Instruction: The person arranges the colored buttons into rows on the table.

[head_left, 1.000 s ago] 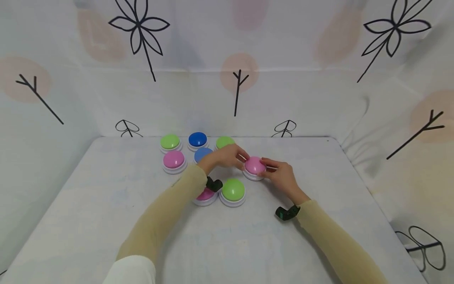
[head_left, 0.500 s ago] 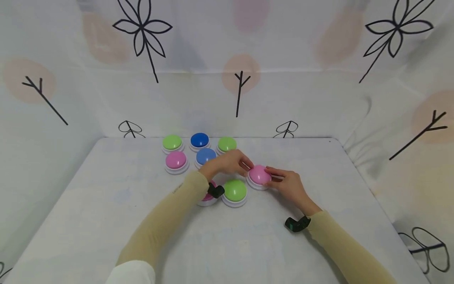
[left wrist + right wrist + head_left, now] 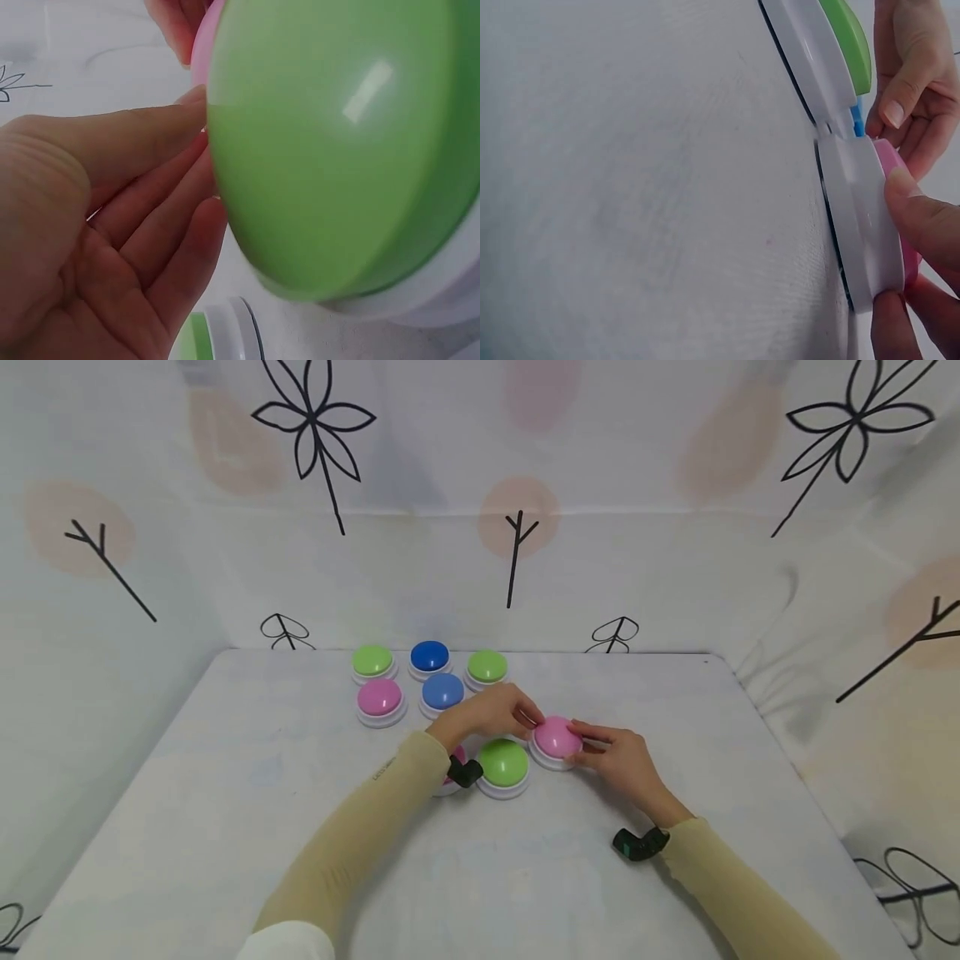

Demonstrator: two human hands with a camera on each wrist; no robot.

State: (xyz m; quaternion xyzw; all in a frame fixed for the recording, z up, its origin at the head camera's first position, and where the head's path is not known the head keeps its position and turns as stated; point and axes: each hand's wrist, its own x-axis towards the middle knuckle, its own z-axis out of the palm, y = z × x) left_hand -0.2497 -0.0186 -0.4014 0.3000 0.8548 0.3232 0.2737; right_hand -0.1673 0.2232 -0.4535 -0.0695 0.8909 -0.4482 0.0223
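Note:
A pink push button (image 3: 557, 739) with a white base lies flat on the white table between my two hands. My right hand (image 3: 626, 768) grips it from the right; in the right wrist view its thumb (image 3: 922, 221) lies on the pink dome, other fingers by the base. My left hand (image 3: 495, 710) holds its left edge with bent fingers and thumb; in the left wrist view a green dome partly hides that contact. Just left and nearer stands a green push button (image 3: 503, 764). A darker pink button (image 3: 452, 777) is mostly covered by my left wrist.
Behind my left forearm are a light blue button (image 3: 442, 692), a pink button (image 3: 379, 697), a dark blue button (image 3: 430, 657) and two green ones, left (image 3: 372, 661) and right (image 3: 487, 667). A patterned cloth wall (image 3: 420, 568) rises behind the table (image 3: 480, 877).
Both hands have slid the pink button toward me and slightly right, up beside the near green button. The other buttons keep their places; the head view has shifted a little.

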